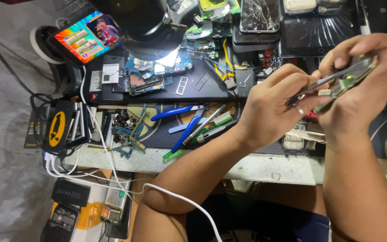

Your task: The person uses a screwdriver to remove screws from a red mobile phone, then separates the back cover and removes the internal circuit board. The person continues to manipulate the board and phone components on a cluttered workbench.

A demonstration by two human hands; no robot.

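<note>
Up at the right of the view, both hands meet over the cluttered worktop [265,168]. The right hand [359,89] grips a small green circuit board [350,80] held in a thin metal frame, thumb on top and fingers curled beneath, so the board sits tilted in the air well above the bench. The left hand [269,107], a ring on one finger, pinches a slim metal tool, probably tweezers [319,85], between thumb and forefinger; its tip lies against the lower edge of the board. Whether the tip touches a part on the board I cannot tell, since the fingers cover that spot.

Below the left hand, on a dark mat [157,132], lie blue-handled pliers [175,112], a second blue-handled tool, a grey screwdriver and a green-bristled brush [222,118], all close together and crossing one another. Farther left sits a heap of loose blue boards and black parts [151,74] under a large black lamp or scope head [146,27] that throws a bright patch of light. A phone with a lit, colourful screen [86,36] stands tilted at the upper left. Cracked phone screens [260,15] are stacked along the top edge. A white cable [180,199] runs from the left of the bench across the person's left forearm.
</note>
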